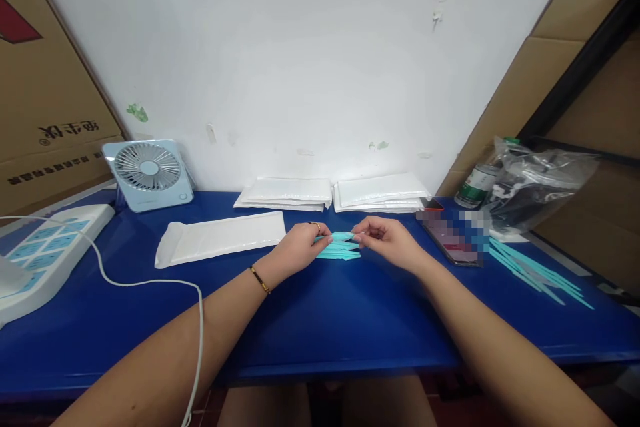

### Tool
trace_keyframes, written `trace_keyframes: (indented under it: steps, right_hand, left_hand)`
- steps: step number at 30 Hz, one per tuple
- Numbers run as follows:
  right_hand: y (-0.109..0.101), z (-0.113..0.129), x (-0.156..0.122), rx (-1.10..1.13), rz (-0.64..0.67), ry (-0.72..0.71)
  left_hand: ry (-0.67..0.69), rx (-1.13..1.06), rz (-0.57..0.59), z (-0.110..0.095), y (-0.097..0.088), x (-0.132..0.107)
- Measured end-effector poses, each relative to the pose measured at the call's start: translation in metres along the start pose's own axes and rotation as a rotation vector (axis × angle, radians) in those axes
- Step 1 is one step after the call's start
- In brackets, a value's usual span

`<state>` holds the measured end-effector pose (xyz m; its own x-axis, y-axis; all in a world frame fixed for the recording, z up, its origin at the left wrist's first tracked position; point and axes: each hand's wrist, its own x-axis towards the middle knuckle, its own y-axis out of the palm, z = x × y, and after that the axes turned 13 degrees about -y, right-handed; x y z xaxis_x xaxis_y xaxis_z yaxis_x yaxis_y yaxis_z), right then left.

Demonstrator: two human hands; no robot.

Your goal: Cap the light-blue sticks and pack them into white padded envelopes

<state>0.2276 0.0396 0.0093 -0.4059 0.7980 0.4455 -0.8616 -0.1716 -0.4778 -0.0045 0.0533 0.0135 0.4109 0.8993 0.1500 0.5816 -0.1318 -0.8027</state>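
Note:
In the middle of the table, a small bunch of turquoise strips with pointed ends [339,251] lies between my two hands; their exact kind cannot be made out. My left hand [306,244], with a ring and a bracelet, is closed on their left end, thumb on top. The thumb and fingers of my right hand [384,239] pinch the upper strip at its right tip. Left of my left hand lies a flat white padded packet [223,239]. More long turquoise strips [537,270] are fanned out at the far right.
Two stacks of white packets [285,192] [380,192] stand against the wall. A blue fan [150,175] and a power strip [60,247] with a white cable [150,283] are left. A phone [453,243], bottle [475,185] and clear plastic bag [540,180] sit right.

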Motion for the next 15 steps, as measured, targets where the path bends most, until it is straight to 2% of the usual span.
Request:
trace_keyframes:
  steps: [2, 4, 7, 11, 15]
  right_hand:
    - [-0.01, -0.005, 0.001, -0.101, -0.072, -0.006]
    - [-0.022, -0.013, 0.006, -0.169, -0.191, 0.014]
    - [-0.035, -0.027, 0.019, -0.209, -0.271, 0.074]
    - [-0.024, -0.043, 0.039, -0.059, -0.118, 0.166]
    - [-0.005, -0.05, 0.047, -0.178, 0.035, 0.153]
  left_hand:
    - [0.034, 0.047, -0.1, -0.002, 0.001, -0.002]
    - [0.085, 0.095, -0.14, -0.004, 0.003, -0.005]
    - [0.193, 0.193, 0.019, -0.004, 0.011, -0.009]
    - [0.224, 0.337, 0.211, -0.002, 0.024, -0.015]
    - [0.235, 0.37, 0.249, -0.009, 0.033, -0.026]
